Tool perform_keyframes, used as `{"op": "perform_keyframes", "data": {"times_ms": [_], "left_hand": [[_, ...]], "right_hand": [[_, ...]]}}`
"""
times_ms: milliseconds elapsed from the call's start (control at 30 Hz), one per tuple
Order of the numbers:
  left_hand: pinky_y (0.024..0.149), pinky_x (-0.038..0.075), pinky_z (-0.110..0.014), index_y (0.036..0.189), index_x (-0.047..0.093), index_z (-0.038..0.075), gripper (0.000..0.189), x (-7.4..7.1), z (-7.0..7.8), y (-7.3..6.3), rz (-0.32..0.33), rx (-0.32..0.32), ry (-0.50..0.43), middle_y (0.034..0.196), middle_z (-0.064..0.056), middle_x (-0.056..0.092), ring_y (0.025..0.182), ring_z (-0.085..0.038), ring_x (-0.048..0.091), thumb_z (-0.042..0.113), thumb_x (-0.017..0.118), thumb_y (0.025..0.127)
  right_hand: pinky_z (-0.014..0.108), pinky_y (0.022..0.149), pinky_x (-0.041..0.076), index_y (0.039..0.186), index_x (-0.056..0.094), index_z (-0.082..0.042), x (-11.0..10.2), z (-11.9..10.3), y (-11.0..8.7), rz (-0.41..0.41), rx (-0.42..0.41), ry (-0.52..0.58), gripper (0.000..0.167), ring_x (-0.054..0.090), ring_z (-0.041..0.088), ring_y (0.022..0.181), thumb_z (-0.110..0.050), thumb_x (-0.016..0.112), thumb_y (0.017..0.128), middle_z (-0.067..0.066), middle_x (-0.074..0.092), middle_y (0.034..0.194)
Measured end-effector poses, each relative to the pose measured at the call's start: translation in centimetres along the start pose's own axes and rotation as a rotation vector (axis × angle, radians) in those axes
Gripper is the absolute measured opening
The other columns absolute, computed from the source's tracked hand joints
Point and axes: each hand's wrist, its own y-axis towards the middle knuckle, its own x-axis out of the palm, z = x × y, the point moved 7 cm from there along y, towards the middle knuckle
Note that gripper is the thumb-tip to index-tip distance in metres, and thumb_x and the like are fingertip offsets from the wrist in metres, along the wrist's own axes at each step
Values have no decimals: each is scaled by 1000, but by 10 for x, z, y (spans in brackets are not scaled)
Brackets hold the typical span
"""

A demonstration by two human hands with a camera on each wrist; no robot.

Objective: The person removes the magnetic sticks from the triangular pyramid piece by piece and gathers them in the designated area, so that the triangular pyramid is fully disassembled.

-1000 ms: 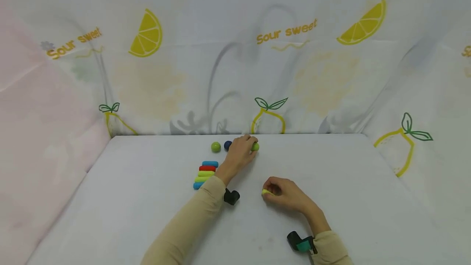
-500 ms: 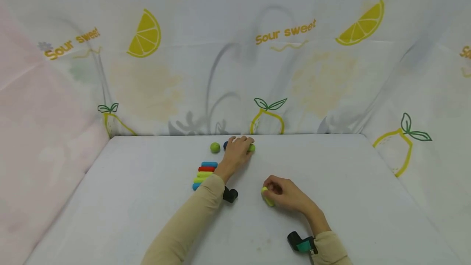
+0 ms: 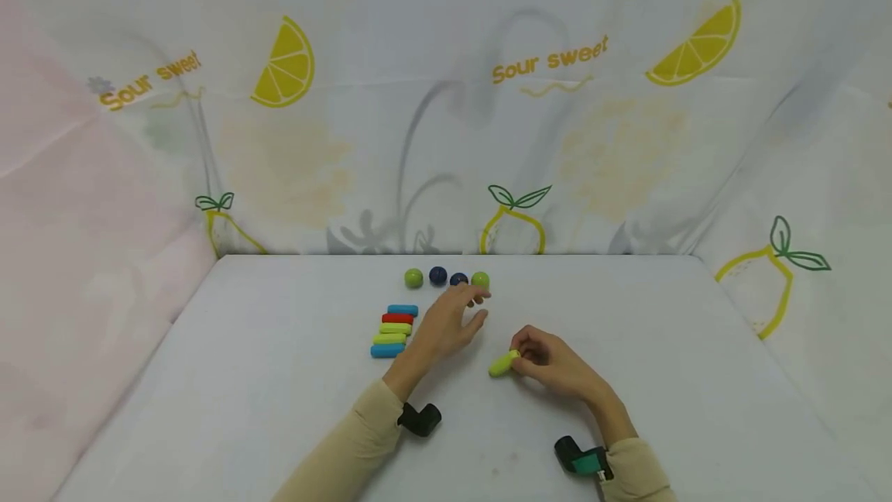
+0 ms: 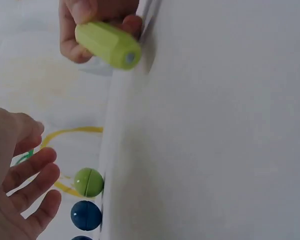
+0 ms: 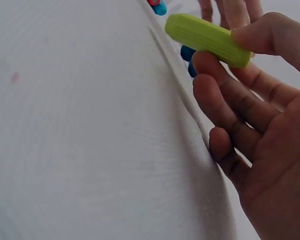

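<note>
My right hand (image 3: 554, 362) pinches a short, stubby yellow-green stick (image 3: 500, 365) between thumb and fingers. Faceted sides and a grey dot on one end of the yellow-green stick (image 4: 107, 45) show in the left wrist view. My left hand (image 3: 446, 325) hovers with relaxed, parted fingers and holds nothing. Just beyond its fingertips stand a lime-green ball (image 3: 480, 279) and a dark blue ball (image 3: 458, 278), each part of a row at the back of the table. In the left wrist view a seam runs round the lime-green ball (image 4: 88, 182).
Another dark blue ball (image 3: 437, 276) and a second green ball (image 3: 413, 278) continue the row leftward. Left of my left hand lies a stack-like column of several short sticks: blue (image 3: 403, 310), red (image 3: 397, 319), yellow-green and blue. A printed cloth (image 3: 369, 138) hangs behind the white table (image 3: 230, 378).
My left hand has let go of the rightmost green ball and drawn back toward me. In my right hand the yellow-green stick has turned, its free end now pointing left.
</note>
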Motion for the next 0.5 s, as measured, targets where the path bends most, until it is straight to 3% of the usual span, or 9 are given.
{"op": "perform_keyframes", "data": {"times_ms": [200,333,500], "left_hand": [[84,50,-28,113,62,12,26,4,14,-34,-145,38,-173,107,-2,65,95,-13,58,24,65,90],[83,50,-26,109,63,15,24,1,17,-49,-164,34,-195,103,3,65,93,-11,58,23,69,86],[82,50,-23,107,62,17,23,-1,15,-58,-173,23,-178,99,7,64,90,-9,58,22,70,86]], "right_hand": [[23,78,48,104,56,-6,0,-2,1,15,-69,70,17,60,8,84,-12,64,89,8,62,92],[25,79,49,104,56,-6,4,-8,3,13,-110,116,17,61,10,85,-9,64,89,11,62,94],[26,79,50,104,56,-7,12,-15,4,-11,-127,141,17,62,12,86,-9,64,89,11,64,95]]}}
